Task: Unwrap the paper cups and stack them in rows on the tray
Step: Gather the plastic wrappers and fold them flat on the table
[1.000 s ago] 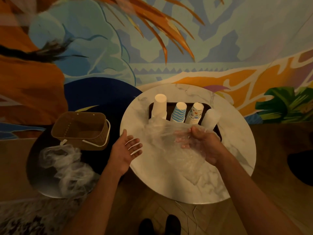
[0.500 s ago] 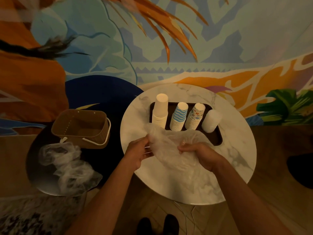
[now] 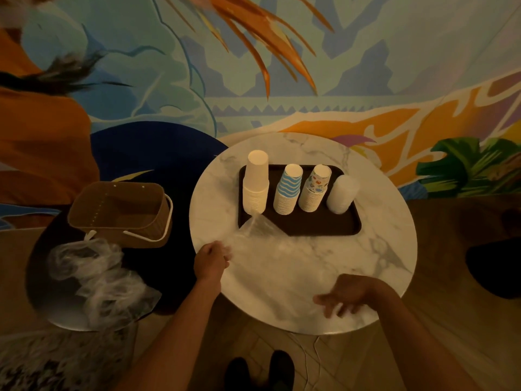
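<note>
On marble table [image 3: 366, 249], left hand [image 3: 210, 261] pinching wrapper [image 3: 262, 249]

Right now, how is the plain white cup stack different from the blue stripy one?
The plain white stack is taller; the blue stripy stack is shorter. The white one has no pattern; the stripy one has wavy blue bands. Both stand upside down on the dark tray.
</note>
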Demonstrator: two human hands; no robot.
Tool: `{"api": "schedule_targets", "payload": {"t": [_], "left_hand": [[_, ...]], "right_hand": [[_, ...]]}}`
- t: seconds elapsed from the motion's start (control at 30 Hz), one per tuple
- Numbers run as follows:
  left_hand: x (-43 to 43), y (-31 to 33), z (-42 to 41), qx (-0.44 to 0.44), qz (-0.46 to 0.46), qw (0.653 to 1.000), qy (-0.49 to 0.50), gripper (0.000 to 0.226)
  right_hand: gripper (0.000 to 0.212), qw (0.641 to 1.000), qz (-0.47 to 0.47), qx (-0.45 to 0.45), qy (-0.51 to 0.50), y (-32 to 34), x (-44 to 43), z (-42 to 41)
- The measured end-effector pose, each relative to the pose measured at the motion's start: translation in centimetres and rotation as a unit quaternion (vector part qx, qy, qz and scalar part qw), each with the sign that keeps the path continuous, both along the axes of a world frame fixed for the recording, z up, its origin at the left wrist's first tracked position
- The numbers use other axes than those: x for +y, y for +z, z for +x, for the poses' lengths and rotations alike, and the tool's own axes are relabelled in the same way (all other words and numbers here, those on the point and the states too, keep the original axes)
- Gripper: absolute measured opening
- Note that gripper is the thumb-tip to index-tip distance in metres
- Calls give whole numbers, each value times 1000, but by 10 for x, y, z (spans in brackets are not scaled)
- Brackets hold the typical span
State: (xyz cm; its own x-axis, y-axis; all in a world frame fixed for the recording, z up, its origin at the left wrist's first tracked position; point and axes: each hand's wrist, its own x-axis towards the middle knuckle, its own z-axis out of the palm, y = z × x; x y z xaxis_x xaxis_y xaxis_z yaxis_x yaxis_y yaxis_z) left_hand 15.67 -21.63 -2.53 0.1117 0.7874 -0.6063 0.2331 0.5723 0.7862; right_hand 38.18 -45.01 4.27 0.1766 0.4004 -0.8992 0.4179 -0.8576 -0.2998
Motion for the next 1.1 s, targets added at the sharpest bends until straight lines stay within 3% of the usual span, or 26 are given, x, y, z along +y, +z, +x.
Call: {"api": "schedule_targets", "payload": {"t": [0.03, 0.1, 0.17, 0.2, 0.27, 0.33, 0.53, 0.6, 0.7, 0.8, 0.9, 1.0, 1.1], "left_hand": [[-3, 2, -1, 21, 26, 999, -25, 21], [-9, 12, -3, 48, 86, 991, -91, 22], [-12, 24, -5, 43, 120, 981, -148, 30], [-13, 30, -6, 27, 117, 977, -174, 33], [-14, 46, -6, -35, 78, 970, -227, 39], [-13, 60, -8, -121, 17, 956, -267, 40], [-5, 82, -15, -189, -32, 919, -344, 19], [-2, 84, -15, -183, -29, 916, -356, 18], [0, 83, -16, -171, -26, 917, -360, 21], [1, 77, -15, -163, -21, 920, -357, 22], [0, 69, -11, -149, -4, 940, -308, 23], [-1, 55, -5, -146, 4, 977, -156, 24], [-7, 47, 3, -137, 21, 986, -94, 24]], "right_hand": [[59, 998, -51, -17, 45, 5, 1, 4], [73, 984, -50, -130, 110, 11, 11, 14], [82, 967, 66, -231, 81, 14, 27, 19], [84, 963, 147, -226, 6, 14, 36, 17], [91, 952, 233, -132, -149, 18, 59, 8], [95, 944, 241, -33, -223, 22, 81, -5], [129, 920, 265, 98, -272, 18, 112, -23], [114, 911, 287, 141, -261, 21, 113, -24], [65, 893, 310, 188, -266, 22, 110, -19], [34, 884, 328, 187, -275, 18, 100, -11], [19, 866, 332, 183, -325, 11, 86, -2], [13, 829, 346, 133, -418, 5, 74, 4], [14, 831, 328, 98, -438, -5, 65, 6]]}}
